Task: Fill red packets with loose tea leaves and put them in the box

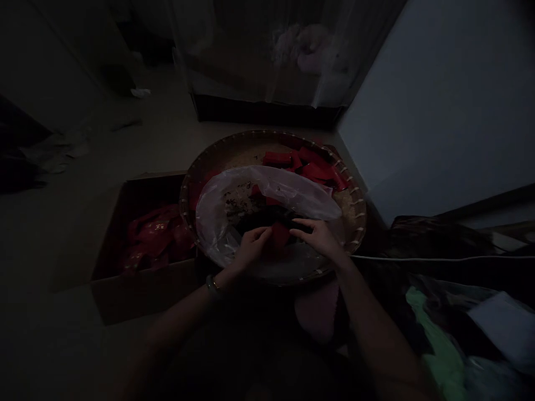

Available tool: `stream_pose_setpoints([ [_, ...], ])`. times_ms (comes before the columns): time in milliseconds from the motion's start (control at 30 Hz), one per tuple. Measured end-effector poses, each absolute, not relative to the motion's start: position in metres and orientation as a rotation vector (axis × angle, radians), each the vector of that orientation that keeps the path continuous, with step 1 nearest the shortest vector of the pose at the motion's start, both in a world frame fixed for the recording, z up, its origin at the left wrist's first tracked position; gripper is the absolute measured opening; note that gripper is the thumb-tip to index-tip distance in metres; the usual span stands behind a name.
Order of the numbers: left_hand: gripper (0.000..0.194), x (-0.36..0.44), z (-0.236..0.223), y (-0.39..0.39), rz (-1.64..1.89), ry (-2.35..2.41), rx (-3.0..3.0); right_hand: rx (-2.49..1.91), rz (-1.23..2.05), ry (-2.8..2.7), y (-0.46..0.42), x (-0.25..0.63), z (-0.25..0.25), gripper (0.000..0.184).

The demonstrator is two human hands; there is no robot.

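Observation:
A small red packet (280, 236) stands between my two hands, over a clear plastic bag (267, 181) spread open in a round woven tray (357, 209). The fingers of my left hand (253, 245) are closed on the packet's left edge. My right hand (318, 236) is just right of the packet, fingers and thumb drawn together; dimness hides what they hold. Dark loose material (246, 217), resembling dried leaves, lies inside the bag. More red packets (317, 167) are piled at the tray's far right side.
On the left, a cardboard box (146, 289) holds red packets with gold print. A white wall (443, 100) rises at right. A pale cord (438, 258) runs right from the tray, above clothes and bags (443, 345). Behind stands a plastic-covered piece (267, 61). The room is very dark.

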State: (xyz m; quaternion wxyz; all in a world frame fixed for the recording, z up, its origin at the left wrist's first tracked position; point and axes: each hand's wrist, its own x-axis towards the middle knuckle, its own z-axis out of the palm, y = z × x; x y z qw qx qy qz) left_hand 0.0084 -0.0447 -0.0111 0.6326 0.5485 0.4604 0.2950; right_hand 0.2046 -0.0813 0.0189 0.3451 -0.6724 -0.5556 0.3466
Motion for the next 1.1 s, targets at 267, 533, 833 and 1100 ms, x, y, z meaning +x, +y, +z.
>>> stream_pose_setpoints([
  [267,0.034,0.006,-0.001,-0.047,0.714,1.144,1.234,-1.758,1.06,-1.352,-0.082,0.219,0.015,0.047],
  [533,0.032,0.007,-0.002,-0.047,0.675,1.111,1.25,-1.748,0.93,-1.445,-0.083,0.209,0.015,0.031],
  [833,0.031,0.005,-0.002,-0.048,0.667,1.129,1.272,-1.751,1.006,-1.495,-0.081,0.212,0.02,0.032],
  [1100,0.031,0.002,-0.002,-0.047,0.691,1.127,1.314,-1.725,1.01,-1.452,-0.081,0.206,0.024,0.03],
])
